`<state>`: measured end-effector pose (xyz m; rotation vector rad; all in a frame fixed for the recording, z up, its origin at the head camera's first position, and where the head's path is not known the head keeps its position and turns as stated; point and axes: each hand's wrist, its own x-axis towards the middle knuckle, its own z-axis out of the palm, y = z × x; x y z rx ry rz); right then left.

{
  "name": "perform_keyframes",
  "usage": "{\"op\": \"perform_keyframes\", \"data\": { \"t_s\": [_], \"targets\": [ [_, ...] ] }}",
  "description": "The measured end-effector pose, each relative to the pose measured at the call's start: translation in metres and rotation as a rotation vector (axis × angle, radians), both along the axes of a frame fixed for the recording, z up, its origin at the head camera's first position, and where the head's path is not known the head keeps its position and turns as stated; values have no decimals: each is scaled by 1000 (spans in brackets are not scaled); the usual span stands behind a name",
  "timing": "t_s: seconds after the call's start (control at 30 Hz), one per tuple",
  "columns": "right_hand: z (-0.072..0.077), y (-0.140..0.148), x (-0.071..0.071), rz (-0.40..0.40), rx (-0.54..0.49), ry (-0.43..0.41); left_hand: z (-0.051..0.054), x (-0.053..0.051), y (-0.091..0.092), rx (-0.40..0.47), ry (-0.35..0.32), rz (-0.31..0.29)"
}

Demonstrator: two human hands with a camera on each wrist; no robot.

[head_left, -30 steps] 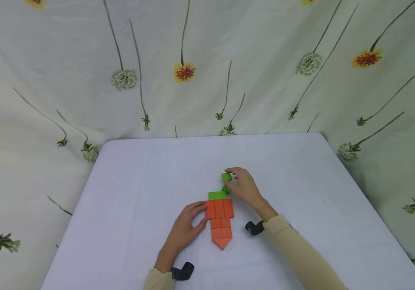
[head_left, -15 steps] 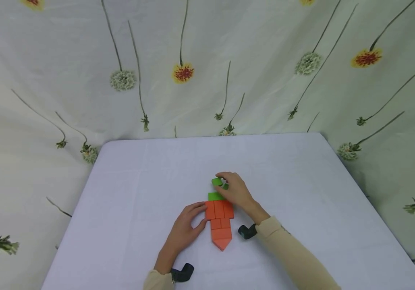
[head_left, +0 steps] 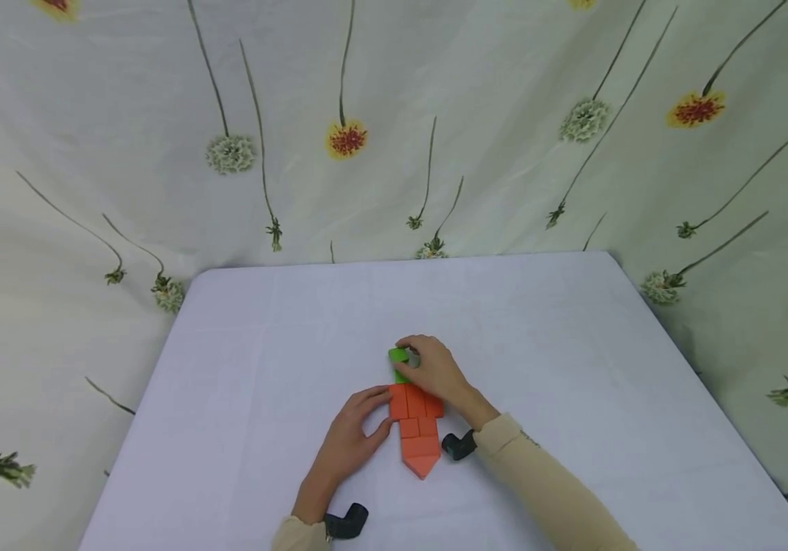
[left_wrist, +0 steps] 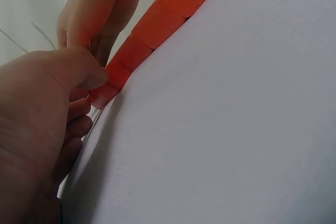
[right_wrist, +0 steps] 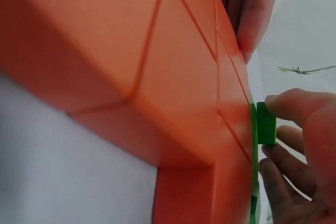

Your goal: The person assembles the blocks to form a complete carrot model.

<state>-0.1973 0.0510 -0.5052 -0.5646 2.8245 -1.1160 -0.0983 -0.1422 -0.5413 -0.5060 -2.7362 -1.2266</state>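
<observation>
My right hand [head_left: 431, 371] pinches a small green block [head_left: 398, 354] between thumb and fingers, just beyond a flat green block [head_left: 401, 377]. The right wrist view shows this held green block [right_wrist: 266, 123] upright beside the green strip edge. My left hand [head_left: 353, 436] touches the left side of the orange blocks [head_left: 416, 402] with thumb and fingertips, its fingers only gently bent. Those orange blocks lie flat and joined, ending in an orange triangular block [head_left: 422, 465] toward me. In the left wrist view, the left thumb is against the orange row [left_wrist: 134, 51]. My right hand hides part of the green blocks.
A white cloth covers the table [head_left: 263, 344]. Behind and at both sides hangs a pale curtain [head_left: 490, 153] printed with flowers. A black wrist device [head_left: 459, 445] is on my right wrist, another black wrist device [head_left: 347, 522] on my left.
My right hand has moved left and slightly toward me, carrying the small green block to above the flat green one's left end. A second small green piece is now hidden. The left hand has stayed put.
</observation>
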Motion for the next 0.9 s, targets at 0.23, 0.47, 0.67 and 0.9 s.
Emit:
{"op": "perform_keyframes", "data": {
  "t_s": [0.23, 0.47, 0.67, 0.9],
  "targets": [
    [1, -6, 6, 21, -18, 6, -1, 3, 0, 2, 18, -8],
    [1, -7, 8, 43, 3, -13, 0, 4, 0, 1, 31, -9],
    [0, -8, 8, 58, 13, -19, 0, 4, -1, 7, 39, -17],
    [3, 1, 7, 31, 17, -28, 4, 3, 0, 1, 28, -12]
  ]
}}
